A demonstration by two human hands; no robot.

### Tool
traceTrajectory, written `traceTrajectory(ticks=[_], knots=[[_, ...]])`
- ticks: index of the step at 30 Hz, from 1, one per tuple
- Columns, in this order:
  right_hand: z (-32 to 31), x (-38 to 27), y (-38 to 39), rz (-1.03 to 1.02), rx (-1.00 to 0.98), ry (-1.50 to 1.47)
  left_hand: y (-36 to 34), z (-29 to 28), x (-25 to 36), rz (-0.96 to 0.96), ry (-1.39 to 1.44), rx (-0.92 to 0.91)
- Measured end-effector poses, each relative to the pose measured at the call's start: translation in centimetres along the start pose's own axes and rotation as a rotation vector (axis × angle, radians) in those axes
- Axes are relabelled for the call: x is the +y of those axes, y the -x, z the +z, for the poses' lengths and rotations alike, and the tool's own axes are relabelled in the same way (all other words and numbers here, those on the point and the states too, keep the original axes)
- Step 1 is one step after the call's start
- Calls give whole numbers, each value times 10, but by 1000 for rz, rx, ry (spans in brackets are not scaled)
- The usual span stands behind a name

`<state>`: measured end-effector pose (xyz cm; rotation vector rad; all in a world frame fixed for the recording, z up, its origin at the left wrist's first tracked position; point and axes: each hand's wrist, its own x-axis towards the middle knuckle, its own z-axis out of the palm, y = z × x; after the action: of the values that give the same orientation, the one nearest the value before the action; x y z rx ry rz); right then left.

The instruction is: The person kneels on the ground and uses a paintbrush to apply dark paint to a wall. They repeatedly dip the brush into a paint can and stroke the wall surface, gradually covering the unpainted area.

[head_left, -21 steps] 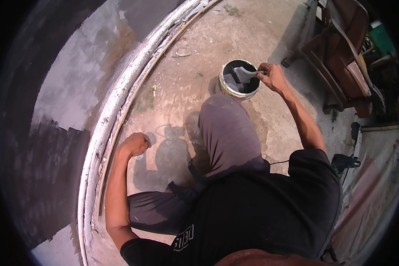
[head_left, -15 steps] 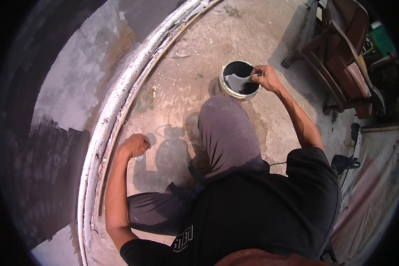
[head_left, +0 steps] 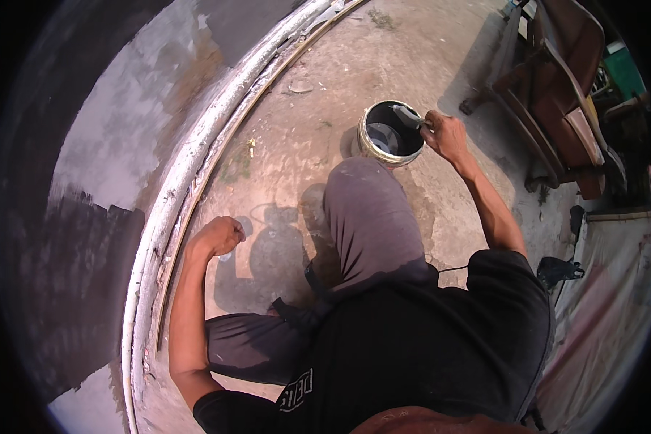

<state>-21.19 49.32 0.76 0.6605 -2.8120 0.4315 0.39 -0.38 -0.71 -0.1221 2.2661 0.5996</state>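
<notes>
Loading the brush (head_left: pixel 406 113), we judge, is the step: our right grip (head_left: pixel 447 134) is closed around its handle, holding it over the mouth of the bucket (head_left: pixel 367 147). Left grip (head_left: pixel 220 233) curled; contents we cannot tell. Next move should call for clearing the rim without drips.

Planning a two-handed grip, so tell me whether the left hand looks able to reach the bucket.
Probably, with a lean: beside the raised knee, the way from left hand to bucket looks free, though the right hand holds a brush at its mouth.
</notes>
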Motion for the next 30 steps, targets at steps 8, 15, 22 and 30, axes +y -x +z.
traceTrajectory(ticks=[8, 15, 22, 30], knots=[[-1, -6, -14, 244, -193, -440, 4, -1, 6, 61, 2, 48], [11, 39, -5, 246, 113, -224, -13, 3, 1, 76, -219, 12], [-16, -59, -52, 196, 187, -705, -21, 16, -1, 71, -275, 44], [28, -354, -172, -321, -144, -1229, -15, 20, 9, 115, -188, 27]])
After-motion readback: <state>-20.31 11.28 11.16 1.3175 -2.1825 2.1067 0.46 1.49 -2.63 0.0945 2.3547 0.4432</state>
